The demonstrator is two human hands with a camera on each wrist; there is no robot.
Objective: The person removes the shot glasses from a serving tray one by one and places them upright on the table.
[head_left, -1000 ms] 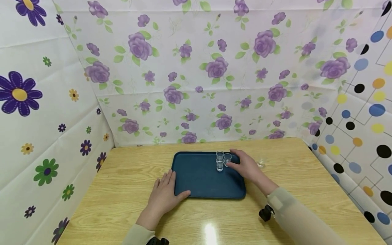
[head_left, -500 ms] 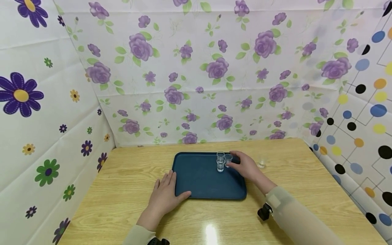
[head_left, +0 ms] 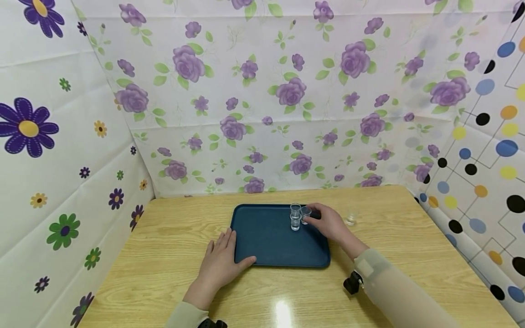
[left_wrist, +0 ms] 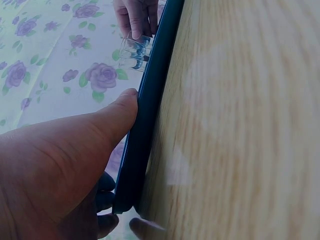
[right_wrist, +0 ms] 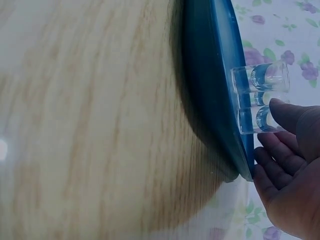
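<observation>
A dark blue rectangular tray [head_left: 266, 250] lies on the wooden table. At its back right stand three small clear shot glasses, the front one [head_left: 295, 223] overlapping the rear one [head_left: 295, 208] in the head view. My right hand [head_left: 328, 222] reaches over the tray's right side and pinches the rightmost shot glass [head_left: 305, 213] between thumb and fingers. In the right wrist view, the thumb [right_wrist: 286, 114] lies against that glass's upper part. My left hand [head_left: 219, 259] rests at the tray's front left corner, fingers straight along the left edge and thumb [left_wrist: 122, 110] on the front rim.
Another clear shot glass [head_left: 350, 218] stands on the table [head_left: 381, 228] to the right of the tray, beyond the right hand. Flower-printed cloth [head_left: 229, 159] hangs behind the table, and a dotted cloth [head_left: 476, 191] lines the right side.
The right hand's upper fingers have come down slightly at the rightmost glass. The left hand, the tray and the glasses keep their places.
</observation>
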